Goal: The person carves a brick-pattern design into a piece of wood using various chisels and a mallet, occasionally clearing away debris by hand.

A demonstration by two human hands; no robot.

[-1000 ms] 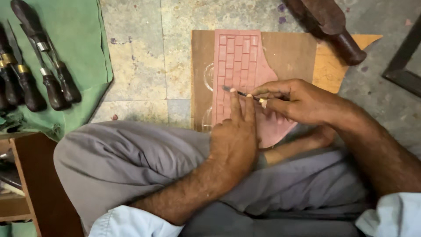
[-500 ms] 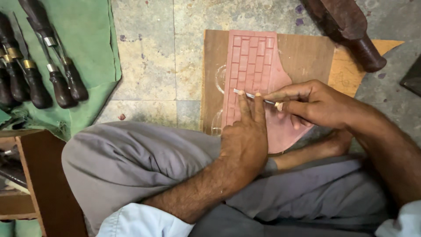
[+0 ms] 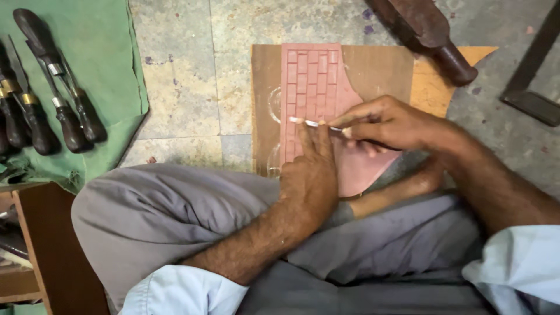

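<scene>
Crosswise, thin knife [image 3: 315,123] tip leftward

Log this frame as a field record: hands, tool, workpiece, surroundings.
right hand: grips a thin blade tool, tip on the sheet
left hand: flat on the sheet, fingers beside the blade
workpiece: pink sheet scored in a brick grid
support: brown board on the stone floor
left side: wooden-handled chisels on a green cloth
top right: wooden mallet
</scene>
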